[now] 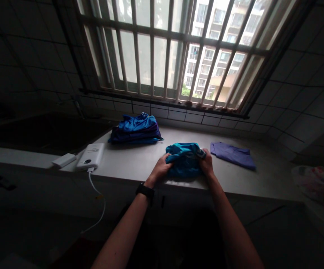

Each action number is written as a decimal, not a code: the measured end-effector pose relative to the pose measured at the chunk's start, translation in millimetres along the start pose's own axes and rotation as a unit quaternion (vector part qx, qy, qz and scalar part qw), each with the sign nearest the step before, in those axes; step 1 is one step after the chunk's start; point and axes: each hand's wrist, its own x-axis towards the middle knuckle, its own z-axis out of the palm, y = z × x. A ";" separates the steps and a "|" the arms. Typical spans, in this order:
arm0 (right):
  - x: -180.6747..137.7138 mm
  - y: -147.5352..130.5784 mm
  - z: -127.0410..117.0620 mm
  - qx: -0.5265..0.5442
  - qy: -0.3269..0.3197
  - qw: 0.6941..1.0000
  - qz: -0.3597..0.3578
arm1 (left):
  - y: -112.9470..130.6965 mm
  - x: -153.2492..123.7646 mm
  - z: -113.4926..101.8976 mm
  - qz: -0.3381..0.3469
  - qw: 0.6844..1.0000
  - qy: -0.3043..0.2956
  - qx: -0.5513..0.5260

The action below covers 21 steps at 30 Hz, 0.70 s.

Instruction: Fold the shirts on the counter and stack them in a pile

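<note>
A bunched teal garment (185, 162) is held between my two hands at the front of the white counter. My left hand (162, 167) grips its left side, fingers closed round the fabric. On the other side my right hand (206, 163) has hold of the right edge, near a dark patch with pale marks. What kind of garment it is cannot be told. A pile of blue and purple clothes (136, 130) lies behind and to the left. To the right rests a flat, folded lavender garment (233, 155).
A white power bank (91, 157) with a plugged-in cable (103, 203) hanging over the counter edge lies at the left, beside a smaller white block (64, 160). Farther left is a dark sink (44, 130). A barred window (167, 35) rises behind; a plastic bag (315, 183) sits at the right.
</note>
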 end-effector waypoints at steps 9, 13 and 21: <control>-4.8 -0.4 4.9 -0.017 0.070 0.997 0.031 | -16.3 9.7 -0.4 -0.049 0.974 0.185 -0.118; -5.9 2.3 2.3 -0.047 -0.032 0.992 0.113 | -14.6 11.2 0.6 -0.025 0.970 0.172 -0.169; -7.5 -8.3 7.3 0.072 -0.141 0.987 -0.037 | -9.2 13.8 2.9 -0.007 0.958 0.170 -0.230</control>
